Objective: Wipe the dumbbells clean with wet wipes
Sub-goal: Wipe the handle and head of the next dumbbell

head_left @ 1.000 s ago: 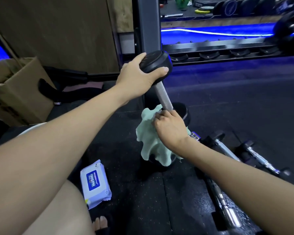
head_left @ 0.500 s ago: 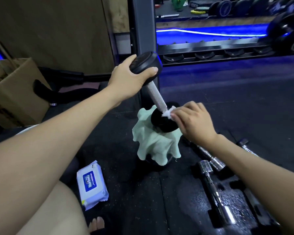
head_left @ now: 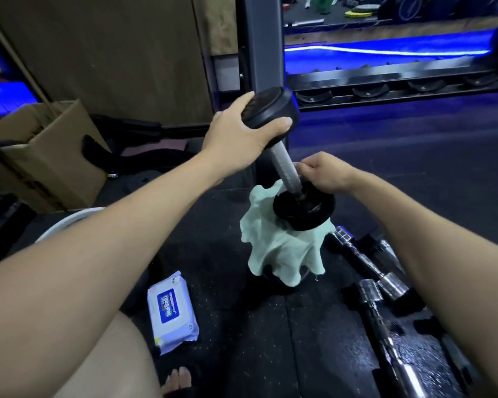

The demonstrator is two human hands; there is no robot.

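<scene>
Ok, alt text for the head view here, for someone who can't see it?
A person's left hand grips the top end of a black dumbbell standing tilted on a pale green cloth, while the right hand works at its metal handle. A wet wipes pack and chrome dumbbells lie on the dark floor.

Both forearms are bare to the frame's edge, with no sleeve, watch or band showing; the left hand (head_left: 236, 136) and right hand (head_left: 327, 175) wear no gloves or rings; a bare thigh (head_left: 104, 360) and bare toes (head_left: 177, 379) show below.
</scene>
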